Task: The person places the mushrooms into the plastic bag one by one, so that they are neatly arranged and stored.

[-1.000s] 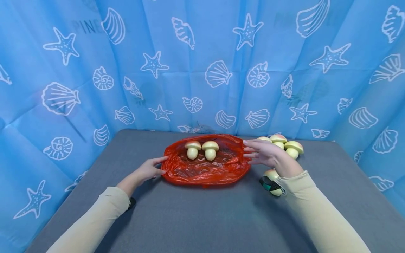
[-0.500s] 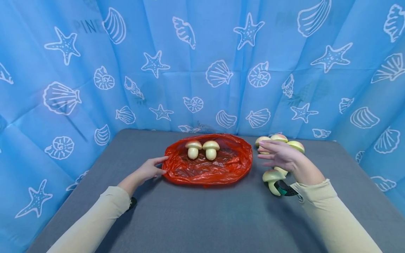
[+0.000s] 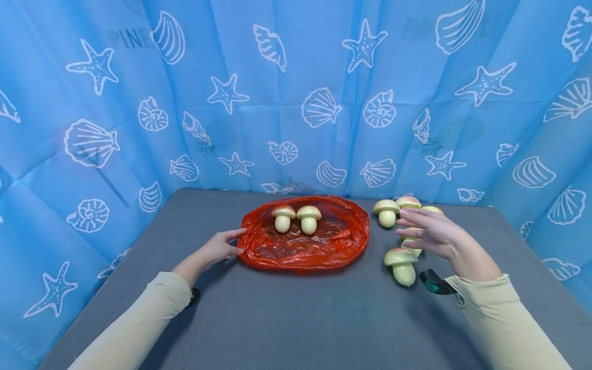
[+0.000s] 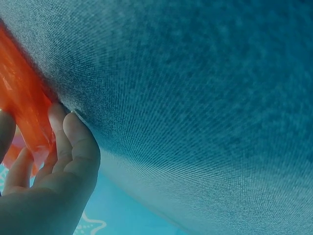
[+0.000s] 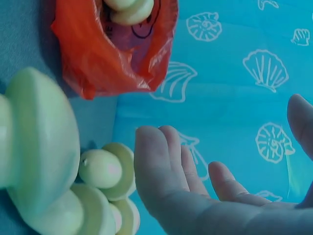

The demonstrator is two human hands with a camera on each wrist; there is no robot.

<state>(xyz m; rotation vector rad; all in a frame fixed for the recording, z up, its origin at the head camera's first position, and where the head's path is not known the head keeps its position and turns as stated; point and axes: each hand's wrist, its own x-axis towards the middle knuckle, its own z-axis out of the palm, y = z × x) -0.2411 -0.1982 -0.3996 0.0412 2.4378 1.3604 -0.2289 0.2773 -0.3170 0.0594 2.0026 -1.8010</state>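
A red plastic bag (image 3: pixel 302 262) lies with its wide mouth facing up on the grey table, two pale toy mushrooms (image 3: pixel 308 220) side by side inside it. At the bag's left end my left hand (image 3: pixel 215 252) touches the rim with spread fingers; close up in the left wrist view, red plastic (image 4: pixel 27 98) lies against the fingers. My right hand (image 3: pixel 437 236) is held over the right side, fingers extended and holding nothing. Under and beside it are several more mushrooms, one (image 3: pixel 401 266) nearest me and another (image 3: pixel 386 213) farther back. The hand partly hides some of them.
A blue curtain (image 3: pixel 296 128) with white shells and starfish hangs right behind the table (image 3: pixel 296 324). Each wrist wears a dark strap, the right one (image 3: pixel 435 283) close to the nearest mushroom.
My right hand has moved right, away from the bag's right rim to over the loose mushrooms, uncovering the nearest and back-left ones. My left hand and the bag stay in place.
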